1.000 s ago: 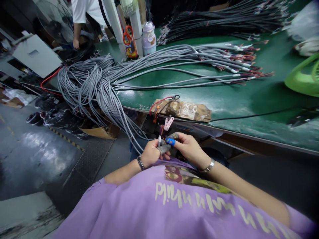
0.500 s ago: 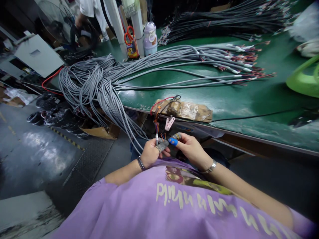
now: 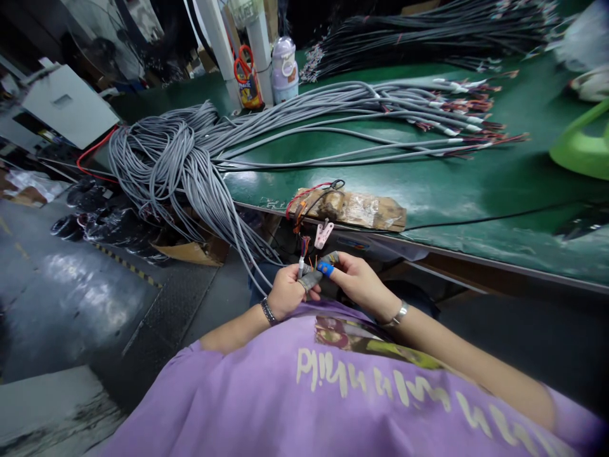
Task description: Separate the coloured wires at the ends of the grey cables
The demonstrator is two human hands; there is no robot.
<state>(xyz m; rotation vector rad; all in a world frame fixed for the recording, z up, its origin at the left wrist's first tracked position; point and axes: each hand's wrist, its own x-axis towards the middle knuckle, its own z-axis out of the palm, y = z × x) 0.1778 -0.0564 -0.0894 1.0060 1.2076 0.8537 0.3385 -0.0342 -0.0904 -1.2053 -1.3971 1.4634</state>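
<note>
Grey cable in left hand, right hand just beside

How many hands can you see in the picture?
2. The left hand holds a grey cable with colourful wires poking out. The right hand is beside it, close to the left thumb. Some fingers are partly hidden.
</note>
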